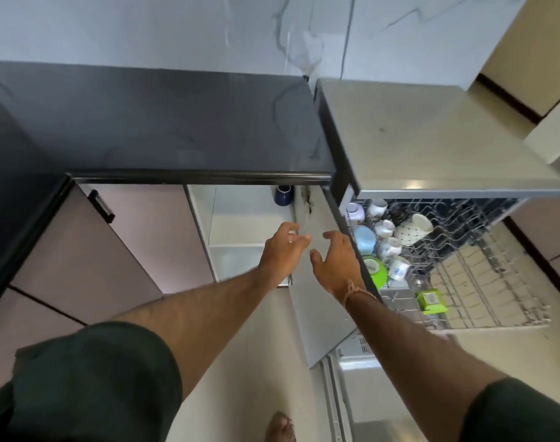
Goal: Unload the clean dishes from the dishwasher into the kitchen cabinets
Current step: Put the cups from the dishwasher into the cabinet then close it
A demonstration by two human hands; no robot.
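I am seeing the cups [387,240] sitting in the dishwasher rack [457,250] at right of centre, unloading barely begun. Left of it, the cabinet [237,228] is standing open, one dark cup [283,195] inside. My left hand [283,247] and right hand [336,263] are hovering mid-frame, fingers spread, holding nothing. I am judging the next move: swinging right to grasp a cup.

My home kitchen. Long dark table [164,122] by white marble wall [145,27]. Pink cupboard doors [65,250] under it, one cupboard [240,224] open, blue cup [283,195] on shelf. Dishwasher [431,138] open beside it, rack [463,237] pulled out, full of cups and bowls [380,247]. My bare foot [280,427] on pale floor.
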